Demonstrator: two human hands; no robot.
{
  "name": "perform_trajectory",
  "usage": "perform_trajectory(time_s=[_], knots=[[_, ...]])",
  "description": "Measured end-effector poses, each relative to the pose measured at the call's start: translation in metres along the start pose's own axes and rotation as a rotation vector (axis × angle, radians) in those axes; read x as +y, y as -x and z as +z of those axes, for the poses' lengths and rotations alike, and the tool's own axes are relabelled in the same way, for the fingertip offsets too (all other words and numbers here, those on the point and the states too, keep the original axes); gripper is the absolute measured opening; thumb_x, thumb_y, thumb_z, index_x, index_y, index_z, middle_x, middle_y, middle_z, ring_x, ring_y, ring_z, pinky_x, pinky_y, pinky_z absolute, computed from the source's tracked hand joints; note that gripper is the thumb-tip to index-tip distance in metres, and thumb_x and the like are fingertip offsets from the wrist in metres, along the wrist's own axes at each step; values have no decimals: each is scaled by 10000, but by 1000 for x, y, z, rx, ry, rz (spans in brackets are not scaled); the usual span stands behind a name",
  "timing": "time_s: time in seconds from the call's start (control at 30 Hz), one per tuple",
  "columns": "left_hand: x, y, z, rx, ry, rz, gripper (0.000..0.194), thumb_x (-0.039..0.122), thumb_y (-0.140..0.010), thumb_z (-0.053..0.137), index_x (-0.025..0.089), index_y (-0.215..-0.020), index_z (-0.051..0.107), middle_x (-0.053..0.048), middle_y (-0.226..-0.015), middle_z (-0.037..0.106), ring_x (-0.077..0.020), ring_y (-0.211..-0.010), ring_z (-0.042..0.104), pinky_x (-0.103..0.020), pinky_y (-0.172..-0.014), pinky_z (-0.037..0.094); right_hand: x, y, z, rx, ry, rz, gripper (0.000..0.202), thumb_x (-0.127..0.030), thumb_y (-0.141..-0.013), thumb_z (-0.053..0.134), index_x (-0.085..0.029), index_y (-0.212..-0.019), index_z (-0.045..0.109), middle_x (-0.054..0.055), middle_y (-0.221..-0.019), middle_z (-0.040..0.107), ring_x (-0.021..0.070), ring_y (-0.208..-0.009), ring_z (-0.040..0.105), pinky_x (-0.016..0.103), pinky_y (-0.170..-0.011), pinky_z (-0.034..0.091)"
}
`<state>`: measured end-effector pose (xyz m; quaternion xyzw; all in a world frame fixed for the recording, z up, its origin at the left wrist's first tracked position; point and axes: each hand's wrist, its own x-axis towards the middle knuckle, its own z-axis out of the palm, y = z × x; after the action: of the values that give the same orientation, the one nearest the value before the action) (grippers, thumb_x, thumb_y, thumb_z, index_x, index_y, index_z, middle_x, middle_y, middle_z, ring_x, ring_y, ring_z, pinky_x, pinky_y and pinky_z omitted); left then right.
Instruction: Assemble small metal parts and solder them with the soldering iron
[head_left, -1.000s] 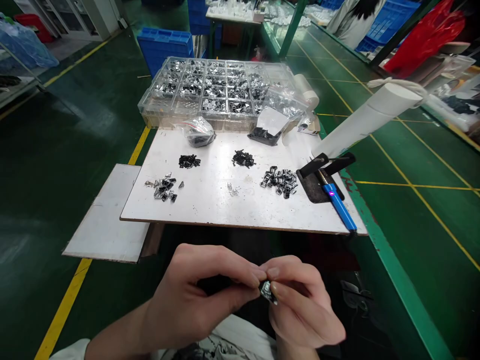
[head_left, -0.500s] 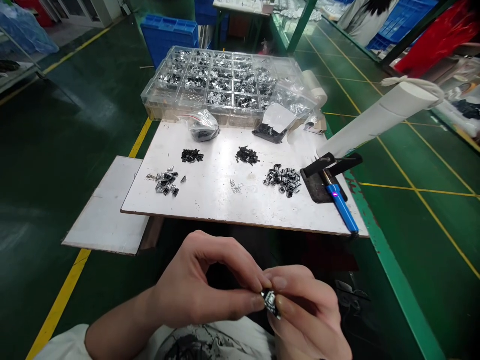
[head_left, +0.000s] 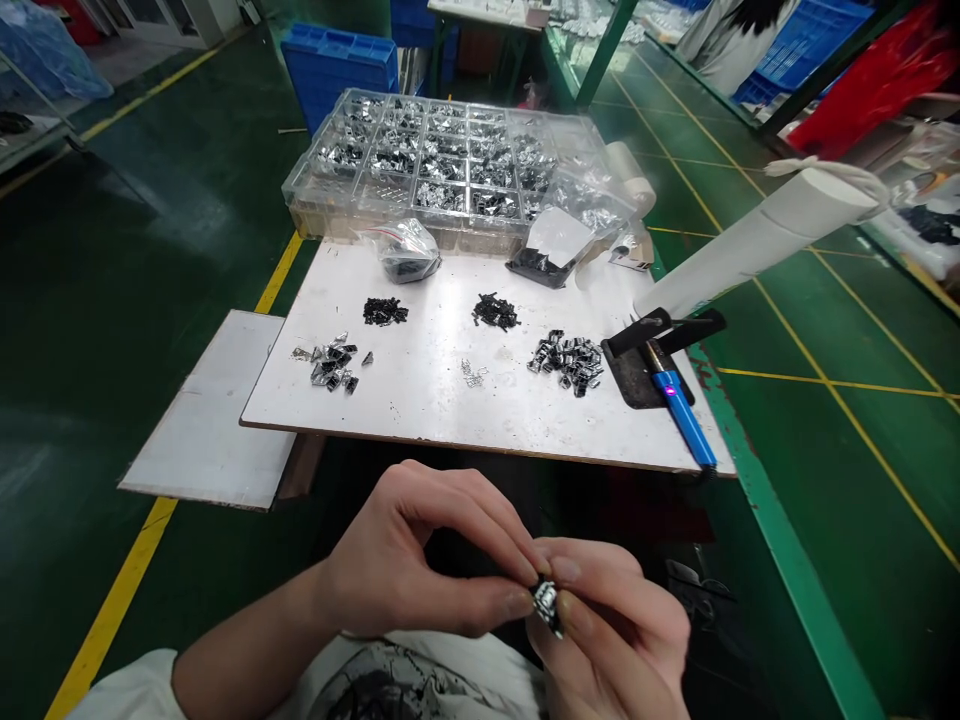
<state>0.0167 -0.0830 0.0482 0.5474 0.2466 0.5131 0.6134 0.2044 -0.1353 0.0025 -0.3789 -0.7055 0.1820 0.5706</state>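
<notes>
Head view: small glossy black-and-silver piece (head_left: 547, 601), before the near edge of a white rectangular tabletop (head_left: 420, 395).
Left hand (head_left: 386, 560) and right hand (head_left: 626, 655) each hold it in a tight fingertip pinch, likely to steady so small a part; blue pen-shaped tool (head_left: 686, 420) rests on black stand (head_left: 630, 380), presumably keeping its tip raised.

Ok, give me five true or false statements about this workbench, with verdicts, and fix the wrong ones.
1. The left hand and right hand both hold the small silver-and-black part. True.
2. The blue-handled soldering iron rests inside a plastic bag. False; it rests on the black stand.
3. A pile of silver-and-black pieces lies on the white tabletop. True.
4. The clear compartment box stands at the table's near edge. False; it stands at the far end.
5. The crate beyond the box is blue. True.
</notes>
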Motion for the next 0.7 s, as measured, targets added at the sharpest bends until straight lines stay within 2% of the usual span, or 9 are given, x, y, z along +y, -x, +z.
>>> perform_trajectory(time_s=[0.1,0.33,0.47,0.7], knots=[[-2,-2,1,2,-53,82,243,12,-727,805,190,-893,806,-97,-850,804,-233,-800,755,-352,-737,632,0,-1,0,0,-7,2,466,29,-785,727,-256,-1154,705,83,-1165,656,263,-942,701,451,-667,674],[2,-4,3,38,-192,243,216,13,-745,789,136,-922,787,-148,-891,785,-236,-807,747,-343,-722,643,4,-4,4,51,-48,79,564,77,-745,730,-286,-1177,706,83,-1071,688,270,-896,709,434,-617,669],[4,-3,2,41,-241,250,216,11,-767,774,143,-937,779,-139,-926,779,-229,-831,749,-329,-737,646,6,-4,5,63,-73,77,517,64,-791,685,-269,-1186,704,87,-1033,687,265,-891,707,417,-598,659],[3,-3,4,34,-194,200,194,17,-786,761,149,-929,773,-138,-926,791,-234,-832,760,-335,-742,648,7,-9,13,93,-66,55,534,39,-790,690,-297,-1204,674,94,-1050,662,260,-839,692,422,-550,627]])
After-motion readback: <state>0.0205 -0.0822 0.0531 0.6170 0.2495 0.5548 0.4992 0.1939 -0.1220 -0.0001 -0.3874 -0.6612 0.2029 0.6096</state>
